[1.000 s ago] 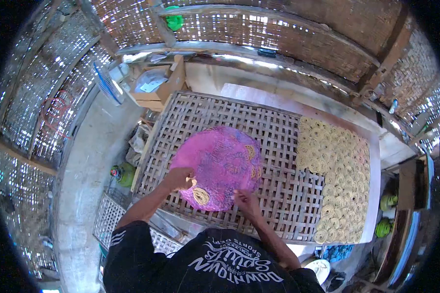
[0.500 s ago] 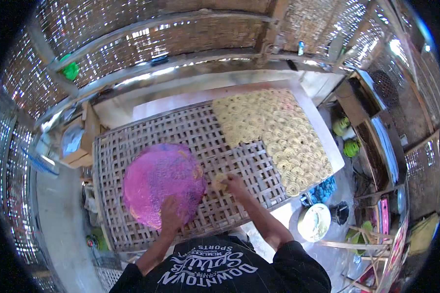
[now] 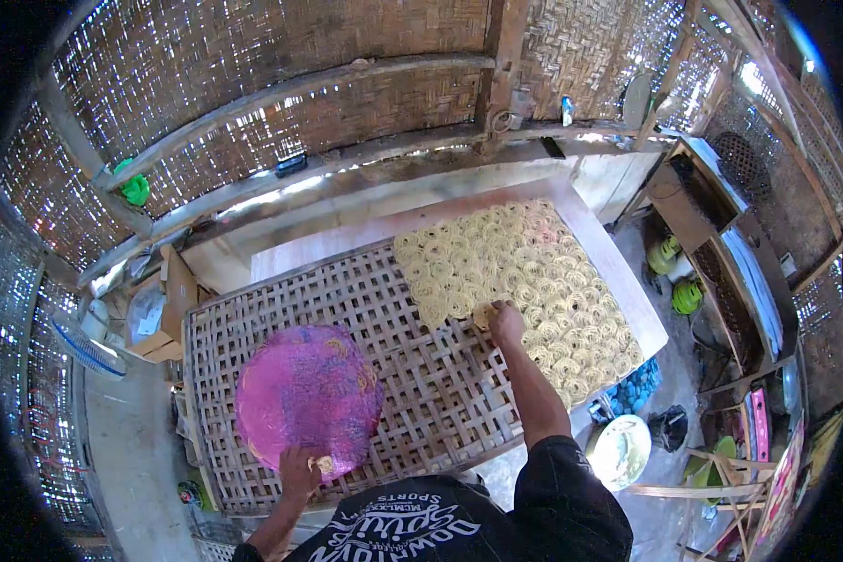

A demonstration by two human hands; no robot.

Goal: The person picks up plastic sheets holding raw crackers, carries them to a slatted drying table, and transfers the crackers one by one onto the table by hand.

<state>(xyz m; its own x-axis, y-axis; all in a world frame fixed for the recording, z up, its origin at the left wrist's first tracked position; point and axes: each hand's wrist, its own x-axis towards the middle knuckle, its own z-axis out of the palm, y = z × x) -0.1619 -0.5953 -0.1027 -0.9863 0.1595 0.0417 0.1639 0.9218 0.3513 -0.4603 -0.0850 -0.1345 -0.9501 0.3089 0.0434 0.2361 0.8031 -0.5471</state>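
On the woven bamboo rack [image 3: 421, 393] lies a round pink-purple mat [image 3: 300, 403], left of centre. My left hand [image 3: 300, 470] is closed at the mat's lower edge, holding a small pale noodle coil [image 3: 324, 464]. Rows of pale yellow noodle coils [image 3: 496, 253] cover the rack's right part. My right hand [image 3: 505, 325] reaches to the edge of those rows, its fingers closed on another pale coil [image 3: 482, 317].
A cardboard box [image 3: 164, 309] stands beyond the rack's left end, near a blue fan [image 3: 86, 348]. At the right are a pale basin [image 3: 620, 451], a black bag [image 3: 668, 428] and a wooden shelf [image 3: 712, 253]. A woven wall rises behind.
My right hand has moved from beside the mat, across the rack, to the coil rows with its coil. My left hand has shifted to the mat's lower edge. The view has swung right.
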